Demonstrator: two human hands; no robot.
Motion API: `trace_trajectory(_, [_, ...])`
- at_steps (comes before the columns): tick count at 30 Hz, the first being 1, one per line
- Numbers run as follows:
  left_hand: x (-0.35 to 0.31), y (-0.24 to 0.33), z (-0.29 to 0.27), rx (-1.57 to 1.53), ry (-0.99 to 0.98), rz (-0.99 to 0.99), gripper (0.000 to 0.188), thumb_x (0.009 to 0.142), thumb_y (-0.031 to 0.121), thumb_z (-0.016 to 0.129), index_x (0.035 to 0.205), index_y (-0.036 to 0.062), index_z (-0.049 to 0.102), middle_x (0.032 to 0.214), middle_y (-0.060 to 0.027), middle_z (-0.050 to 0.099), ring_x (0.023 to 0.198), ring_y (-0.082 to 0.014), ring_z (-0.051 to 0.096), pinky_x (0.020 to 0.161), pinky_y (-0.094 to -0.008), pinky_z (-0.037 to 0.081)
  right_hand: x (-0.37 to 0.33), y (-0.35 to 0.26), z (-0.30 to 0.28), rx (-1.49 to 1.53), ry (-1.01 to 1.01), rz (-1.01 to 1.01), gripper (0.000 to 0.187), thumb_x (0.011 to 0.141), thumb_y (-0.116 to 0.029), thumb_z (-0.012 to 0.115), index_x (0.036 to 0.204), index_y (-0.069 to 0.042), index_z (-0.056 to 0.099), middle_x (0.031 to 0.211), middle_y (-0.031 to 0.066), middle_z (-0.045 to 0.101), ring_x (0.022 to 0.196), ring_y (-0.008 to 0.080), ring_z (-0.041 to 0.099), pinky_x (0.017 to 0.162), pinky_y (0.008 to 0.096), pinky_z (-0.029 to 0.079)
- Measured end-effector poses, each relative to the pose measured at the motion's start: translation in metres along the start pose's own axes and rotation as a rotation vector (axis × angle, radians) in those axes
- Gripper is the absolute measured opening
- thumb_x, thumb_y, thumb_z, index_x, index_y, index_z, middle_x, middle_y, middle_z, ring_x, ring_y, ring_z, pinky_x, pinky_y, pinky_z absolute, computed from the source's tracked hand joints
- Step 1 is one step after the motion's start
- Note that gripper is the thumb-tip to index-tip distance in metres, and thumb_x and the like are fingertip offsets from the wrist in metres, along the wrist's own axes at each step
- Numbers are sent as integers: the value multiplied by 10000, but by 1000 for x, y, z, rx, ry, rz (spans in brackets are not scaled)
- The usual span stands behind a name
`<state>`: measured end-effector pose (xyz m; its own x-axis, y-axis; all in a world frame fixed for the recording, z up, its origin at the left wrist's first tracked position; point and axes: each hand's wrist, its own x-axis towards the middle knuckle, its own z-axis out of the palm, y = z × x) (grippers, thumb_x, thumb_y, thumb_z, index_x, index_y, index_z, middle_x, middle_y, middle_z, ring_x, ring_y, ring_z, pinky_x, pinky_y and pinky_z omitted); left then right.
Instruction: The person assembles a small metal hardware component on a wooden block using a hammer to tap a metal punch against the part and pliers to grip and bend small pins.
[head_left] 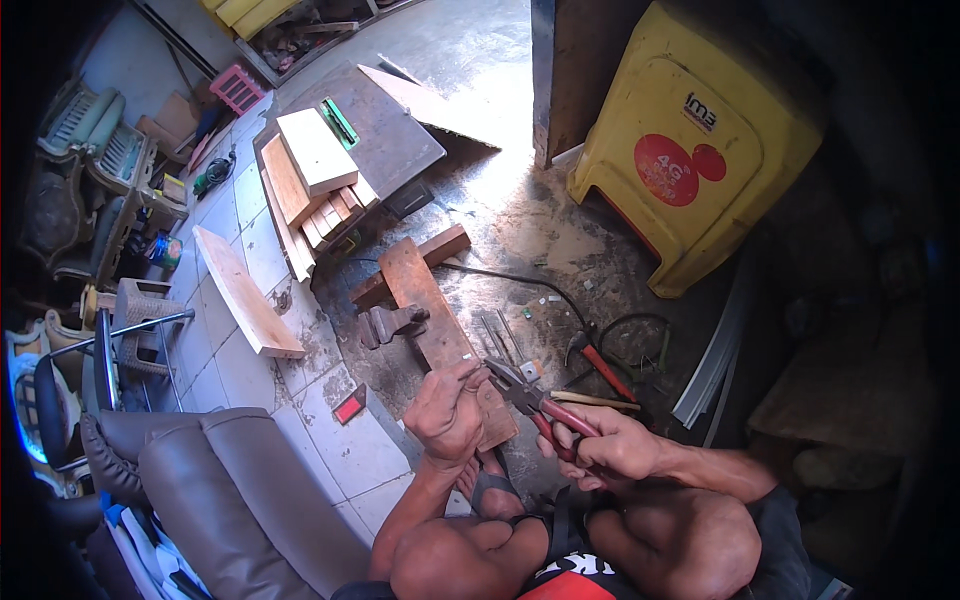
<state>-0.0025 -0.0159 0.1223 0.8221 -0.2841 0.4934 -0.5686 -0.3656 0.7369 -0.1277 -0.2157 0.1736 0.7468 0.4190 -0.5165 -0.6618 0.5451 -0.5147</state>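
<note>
My right hand (622, 447) is wrapped round the red handles of a pair of pliers (522, 393), whose dark jaws point up and left. Close to the jaw tips, my left hand (446, 412) is closed in a pinch. What sits between its fingertips is too small to make out. Below both hands lies a brown wooden plank (437, 318), with a small metal vise (392, 325) on its left side. Thin metal rods (504, 337) are beside the plank, just beyond the pliers.
A red-handled hammer (606, 370) and a black cable (530, 281) lie on the floor to the right. Stacked timber (318, 150) rests on a dark board ahead. A yellow plastic stool (690, 150) stands at the far right, and a brown cushioned seat (225, 490) at the near left.
</note>
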Motion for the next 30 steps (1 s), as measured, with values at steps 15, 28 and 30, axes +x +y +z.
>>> trace_trajectory(15, [5, -18, -7, -129, -115, -60, 167, 867, -126, 714, 1009, -43, 746, 925, -114, 738, 820, -164, 716, 738, -263, 557, 5, -1, -16, 74, -146, 15, 439, 815, 72, 486, 1254, 50, 499, 1383, 231, 539, 1106, 319, 707, 784, 383, 664])
trace_trajectory(28, [15, -19, -21, -162, -289, -5, 224, 785, -166, 702, 973, -52, 745, 888, -159, 745, 825, -255, 750, 741, -326, 597, 0, 7, -27, 167, -211, 36, 497, 758, 113, 463, 1250, 50, 491, 1379, 264, 539, 1030, 323, 727, 734, 394, 668])
trace_trajectory(30, [18, -17, -23, -142, -313, 10, 219, 787, -165, 701, 969, -50, 744, 888, -157, 743, 821, -256, 749, 741, -327, 595, 1, 9, -32, 162, -223, 22, 466, 737, 118, 476, 1196, 44, 496, 1330, 258, 556, 966, 307, 729, 668, 387, 663])
